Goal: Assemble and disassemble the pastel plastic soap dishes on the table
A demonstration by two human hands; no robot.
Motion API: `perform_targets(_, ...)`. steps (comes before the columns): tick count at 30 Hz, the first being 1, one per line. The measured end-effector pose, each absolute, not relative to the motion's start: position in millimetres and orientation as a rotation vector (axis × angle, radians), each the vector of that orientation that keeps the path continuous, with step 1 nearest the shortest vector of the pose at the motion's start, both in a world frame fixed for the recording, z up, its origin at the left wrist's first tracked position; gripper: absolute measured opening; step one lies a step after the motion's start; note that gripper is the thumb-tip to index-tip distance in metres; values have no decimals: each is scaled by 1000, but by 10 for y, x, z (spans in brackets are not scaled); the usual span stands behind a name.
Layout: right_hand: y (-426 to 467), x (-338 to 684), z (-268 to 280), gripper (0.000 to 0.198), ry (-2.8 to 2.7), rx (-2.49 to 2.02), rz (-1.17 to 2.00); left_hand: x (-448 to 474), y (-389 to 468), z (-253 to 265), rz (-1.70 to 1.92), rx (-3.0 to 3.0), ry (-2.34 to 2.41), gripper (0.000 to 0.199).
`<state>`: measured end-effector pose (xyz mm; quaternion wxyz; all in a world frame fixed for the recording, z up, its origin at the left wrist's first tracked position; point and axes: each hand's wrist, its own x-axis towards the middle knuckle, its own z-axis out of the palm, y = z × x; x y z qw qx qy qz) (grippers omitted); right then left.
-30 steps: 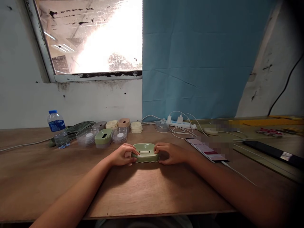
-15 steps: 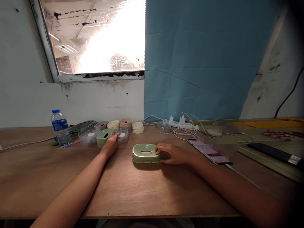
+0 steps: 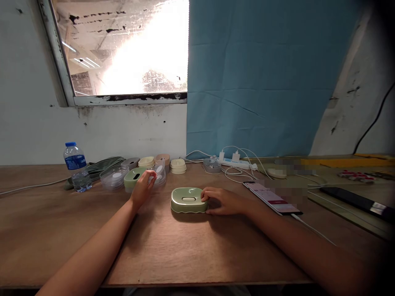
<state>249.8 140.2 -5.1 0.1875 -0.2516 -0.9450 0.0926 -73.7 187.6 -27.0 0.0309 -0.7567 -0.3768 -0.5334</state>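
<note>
At table (image 3: 166, 259), right hand (image 3: 222, 201) holding green case (image 3: 187, 201), left hand (image 3: 143, 188) tilted clear tray (image 3: 160, 166).

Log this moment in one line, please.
left hand: at tilted clear tray | right hand: grips front green box, right end | bottle: upright, far left | phone: right

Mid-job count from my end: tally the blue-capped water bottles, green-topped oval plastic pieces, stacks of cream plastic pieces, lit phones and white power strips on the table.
Blue-capped clear plastic water bottle: 1
Green-topped oval plastic pieces: 2
Stacks of cream plastic pieces: 2
Slim rectangular phone with lit screen: 1
White plastic power strip: 1
Total: 7, each stack counted once
</note>
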Motion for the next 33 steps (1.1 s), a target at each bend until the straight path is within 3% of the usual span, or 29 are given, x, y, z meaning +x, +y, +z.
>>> perform_targets(6, 1371, 2517, -29, 36, -2651, -739, 9, -529, 1654, -27, -2442, -2344, -991, 23)
perform_targets(14, 1361, 2482, -109, 52, -2344, -787, -319, -418, 1543, -13, -2933, -2712, -1070, 31)
perform_targets(23, 1337, 2423, -94, 54, -2313, -729, -385, -280, 1409, -52, -2859, -3214, -960, 29)
perform_targets(33, 1294, 2394, -105, 54, -2279, -728, -291, -220, 1385, -98, -2949, -3216, -907, 28)
